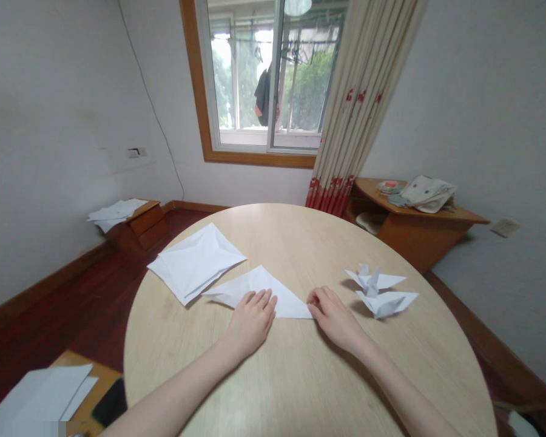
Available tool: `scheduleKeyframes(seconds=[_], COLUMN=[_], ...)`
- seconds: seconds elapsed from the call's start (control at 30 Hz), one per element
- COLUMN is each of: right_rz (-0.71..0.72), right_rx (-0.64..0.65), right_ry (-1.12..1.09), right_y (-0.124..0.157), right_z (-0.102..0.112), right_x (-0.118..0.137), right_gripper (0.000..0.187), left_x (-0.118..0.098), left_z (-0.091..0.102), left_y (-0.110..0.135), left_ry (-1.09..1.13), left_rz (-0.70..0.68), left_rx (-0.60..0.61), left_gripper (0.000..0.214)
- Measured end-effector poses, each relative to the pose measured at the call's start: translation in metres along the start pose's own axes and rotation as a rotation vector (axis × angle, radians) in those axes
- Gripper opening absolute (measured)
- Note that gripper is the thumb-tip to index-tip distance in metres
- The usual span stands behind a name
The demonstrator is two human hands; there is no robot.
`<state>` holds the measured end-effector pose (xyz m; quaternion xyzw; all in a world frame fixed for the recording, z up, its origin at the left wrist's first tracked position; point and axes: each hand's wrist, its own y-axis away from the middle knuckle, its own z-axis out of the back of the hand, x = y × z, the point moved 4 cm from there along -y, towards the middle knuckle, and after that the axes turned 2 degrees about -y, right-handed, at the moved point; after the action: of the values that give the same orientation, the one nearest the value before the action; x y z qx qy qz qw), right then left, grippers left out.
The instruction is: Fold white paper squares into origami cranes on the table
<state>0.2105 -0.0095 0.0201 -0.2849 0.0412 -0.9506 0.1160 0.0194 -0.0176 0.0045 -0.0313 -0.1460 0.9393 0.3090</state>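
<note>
Light, soft folded white paper triangle (pixel 259 282) is touched by left hand (pixel 250 323), fingers (pixel 262 300) slightly apart, and right hand (pixel 337 318), fingers together at its corner; best taken by edges

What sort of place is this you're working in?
Most likely a room in a private home: a round light-wood table, a red-patterned curtain beside a window with clothes hanging outside, and a small wooden drawer cabinet on a dark wood floor.

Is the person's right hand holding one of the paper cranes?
No, the right hand touches the corner of a folded white paper triangle, and the paper cranes lie apart from it.
</note>
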Motion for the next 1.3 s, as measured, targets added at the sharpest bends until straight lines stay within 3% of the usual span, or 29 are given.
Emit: scheduleKeyframes(seconds=[0.13,0.23,0.33,0.63,0.97,1.3], right_rz=[0.219,0.330,0.353,0.274,0.248,0.055], right_rx=[-0.110,-0.071,-0.018,0.089,0.182,0.070], right_ry=[-0.022,-0.053,-0.062,-0.101,0.114,0.240], right_y=[0.003,0.006,0.006,0.004,0.003,-0.001], right_z=[-0.009,-0.026,-0.041,-0.054,-0.051,-0.053], right_x=[0.018,0.023,0.020,0.017,0.018,0.014], right_gripper=[0.022,0.032,0.041,0.050,0.050,0.058], left_x=[0.001,0.002,0.003,0.002,0.000,-0.006], left_z=[0.002,0.001,0.001,-0.004,-0.002,0.003], left_y=[0.000,0.000,0.000,0.001,0.002,0.005], left_ry=[0.001,0.003,0.006,0.000,0.001,-0.062], left_rz=[0.009,0.020,0.025,0.007,-0.024,-0.141], left_rx=[-0.041,-0.061,-0.065,-0.037,-0.024,-0.034], left_gripper=[0.032,0.032,0.033,0.037,0.039,0.041])
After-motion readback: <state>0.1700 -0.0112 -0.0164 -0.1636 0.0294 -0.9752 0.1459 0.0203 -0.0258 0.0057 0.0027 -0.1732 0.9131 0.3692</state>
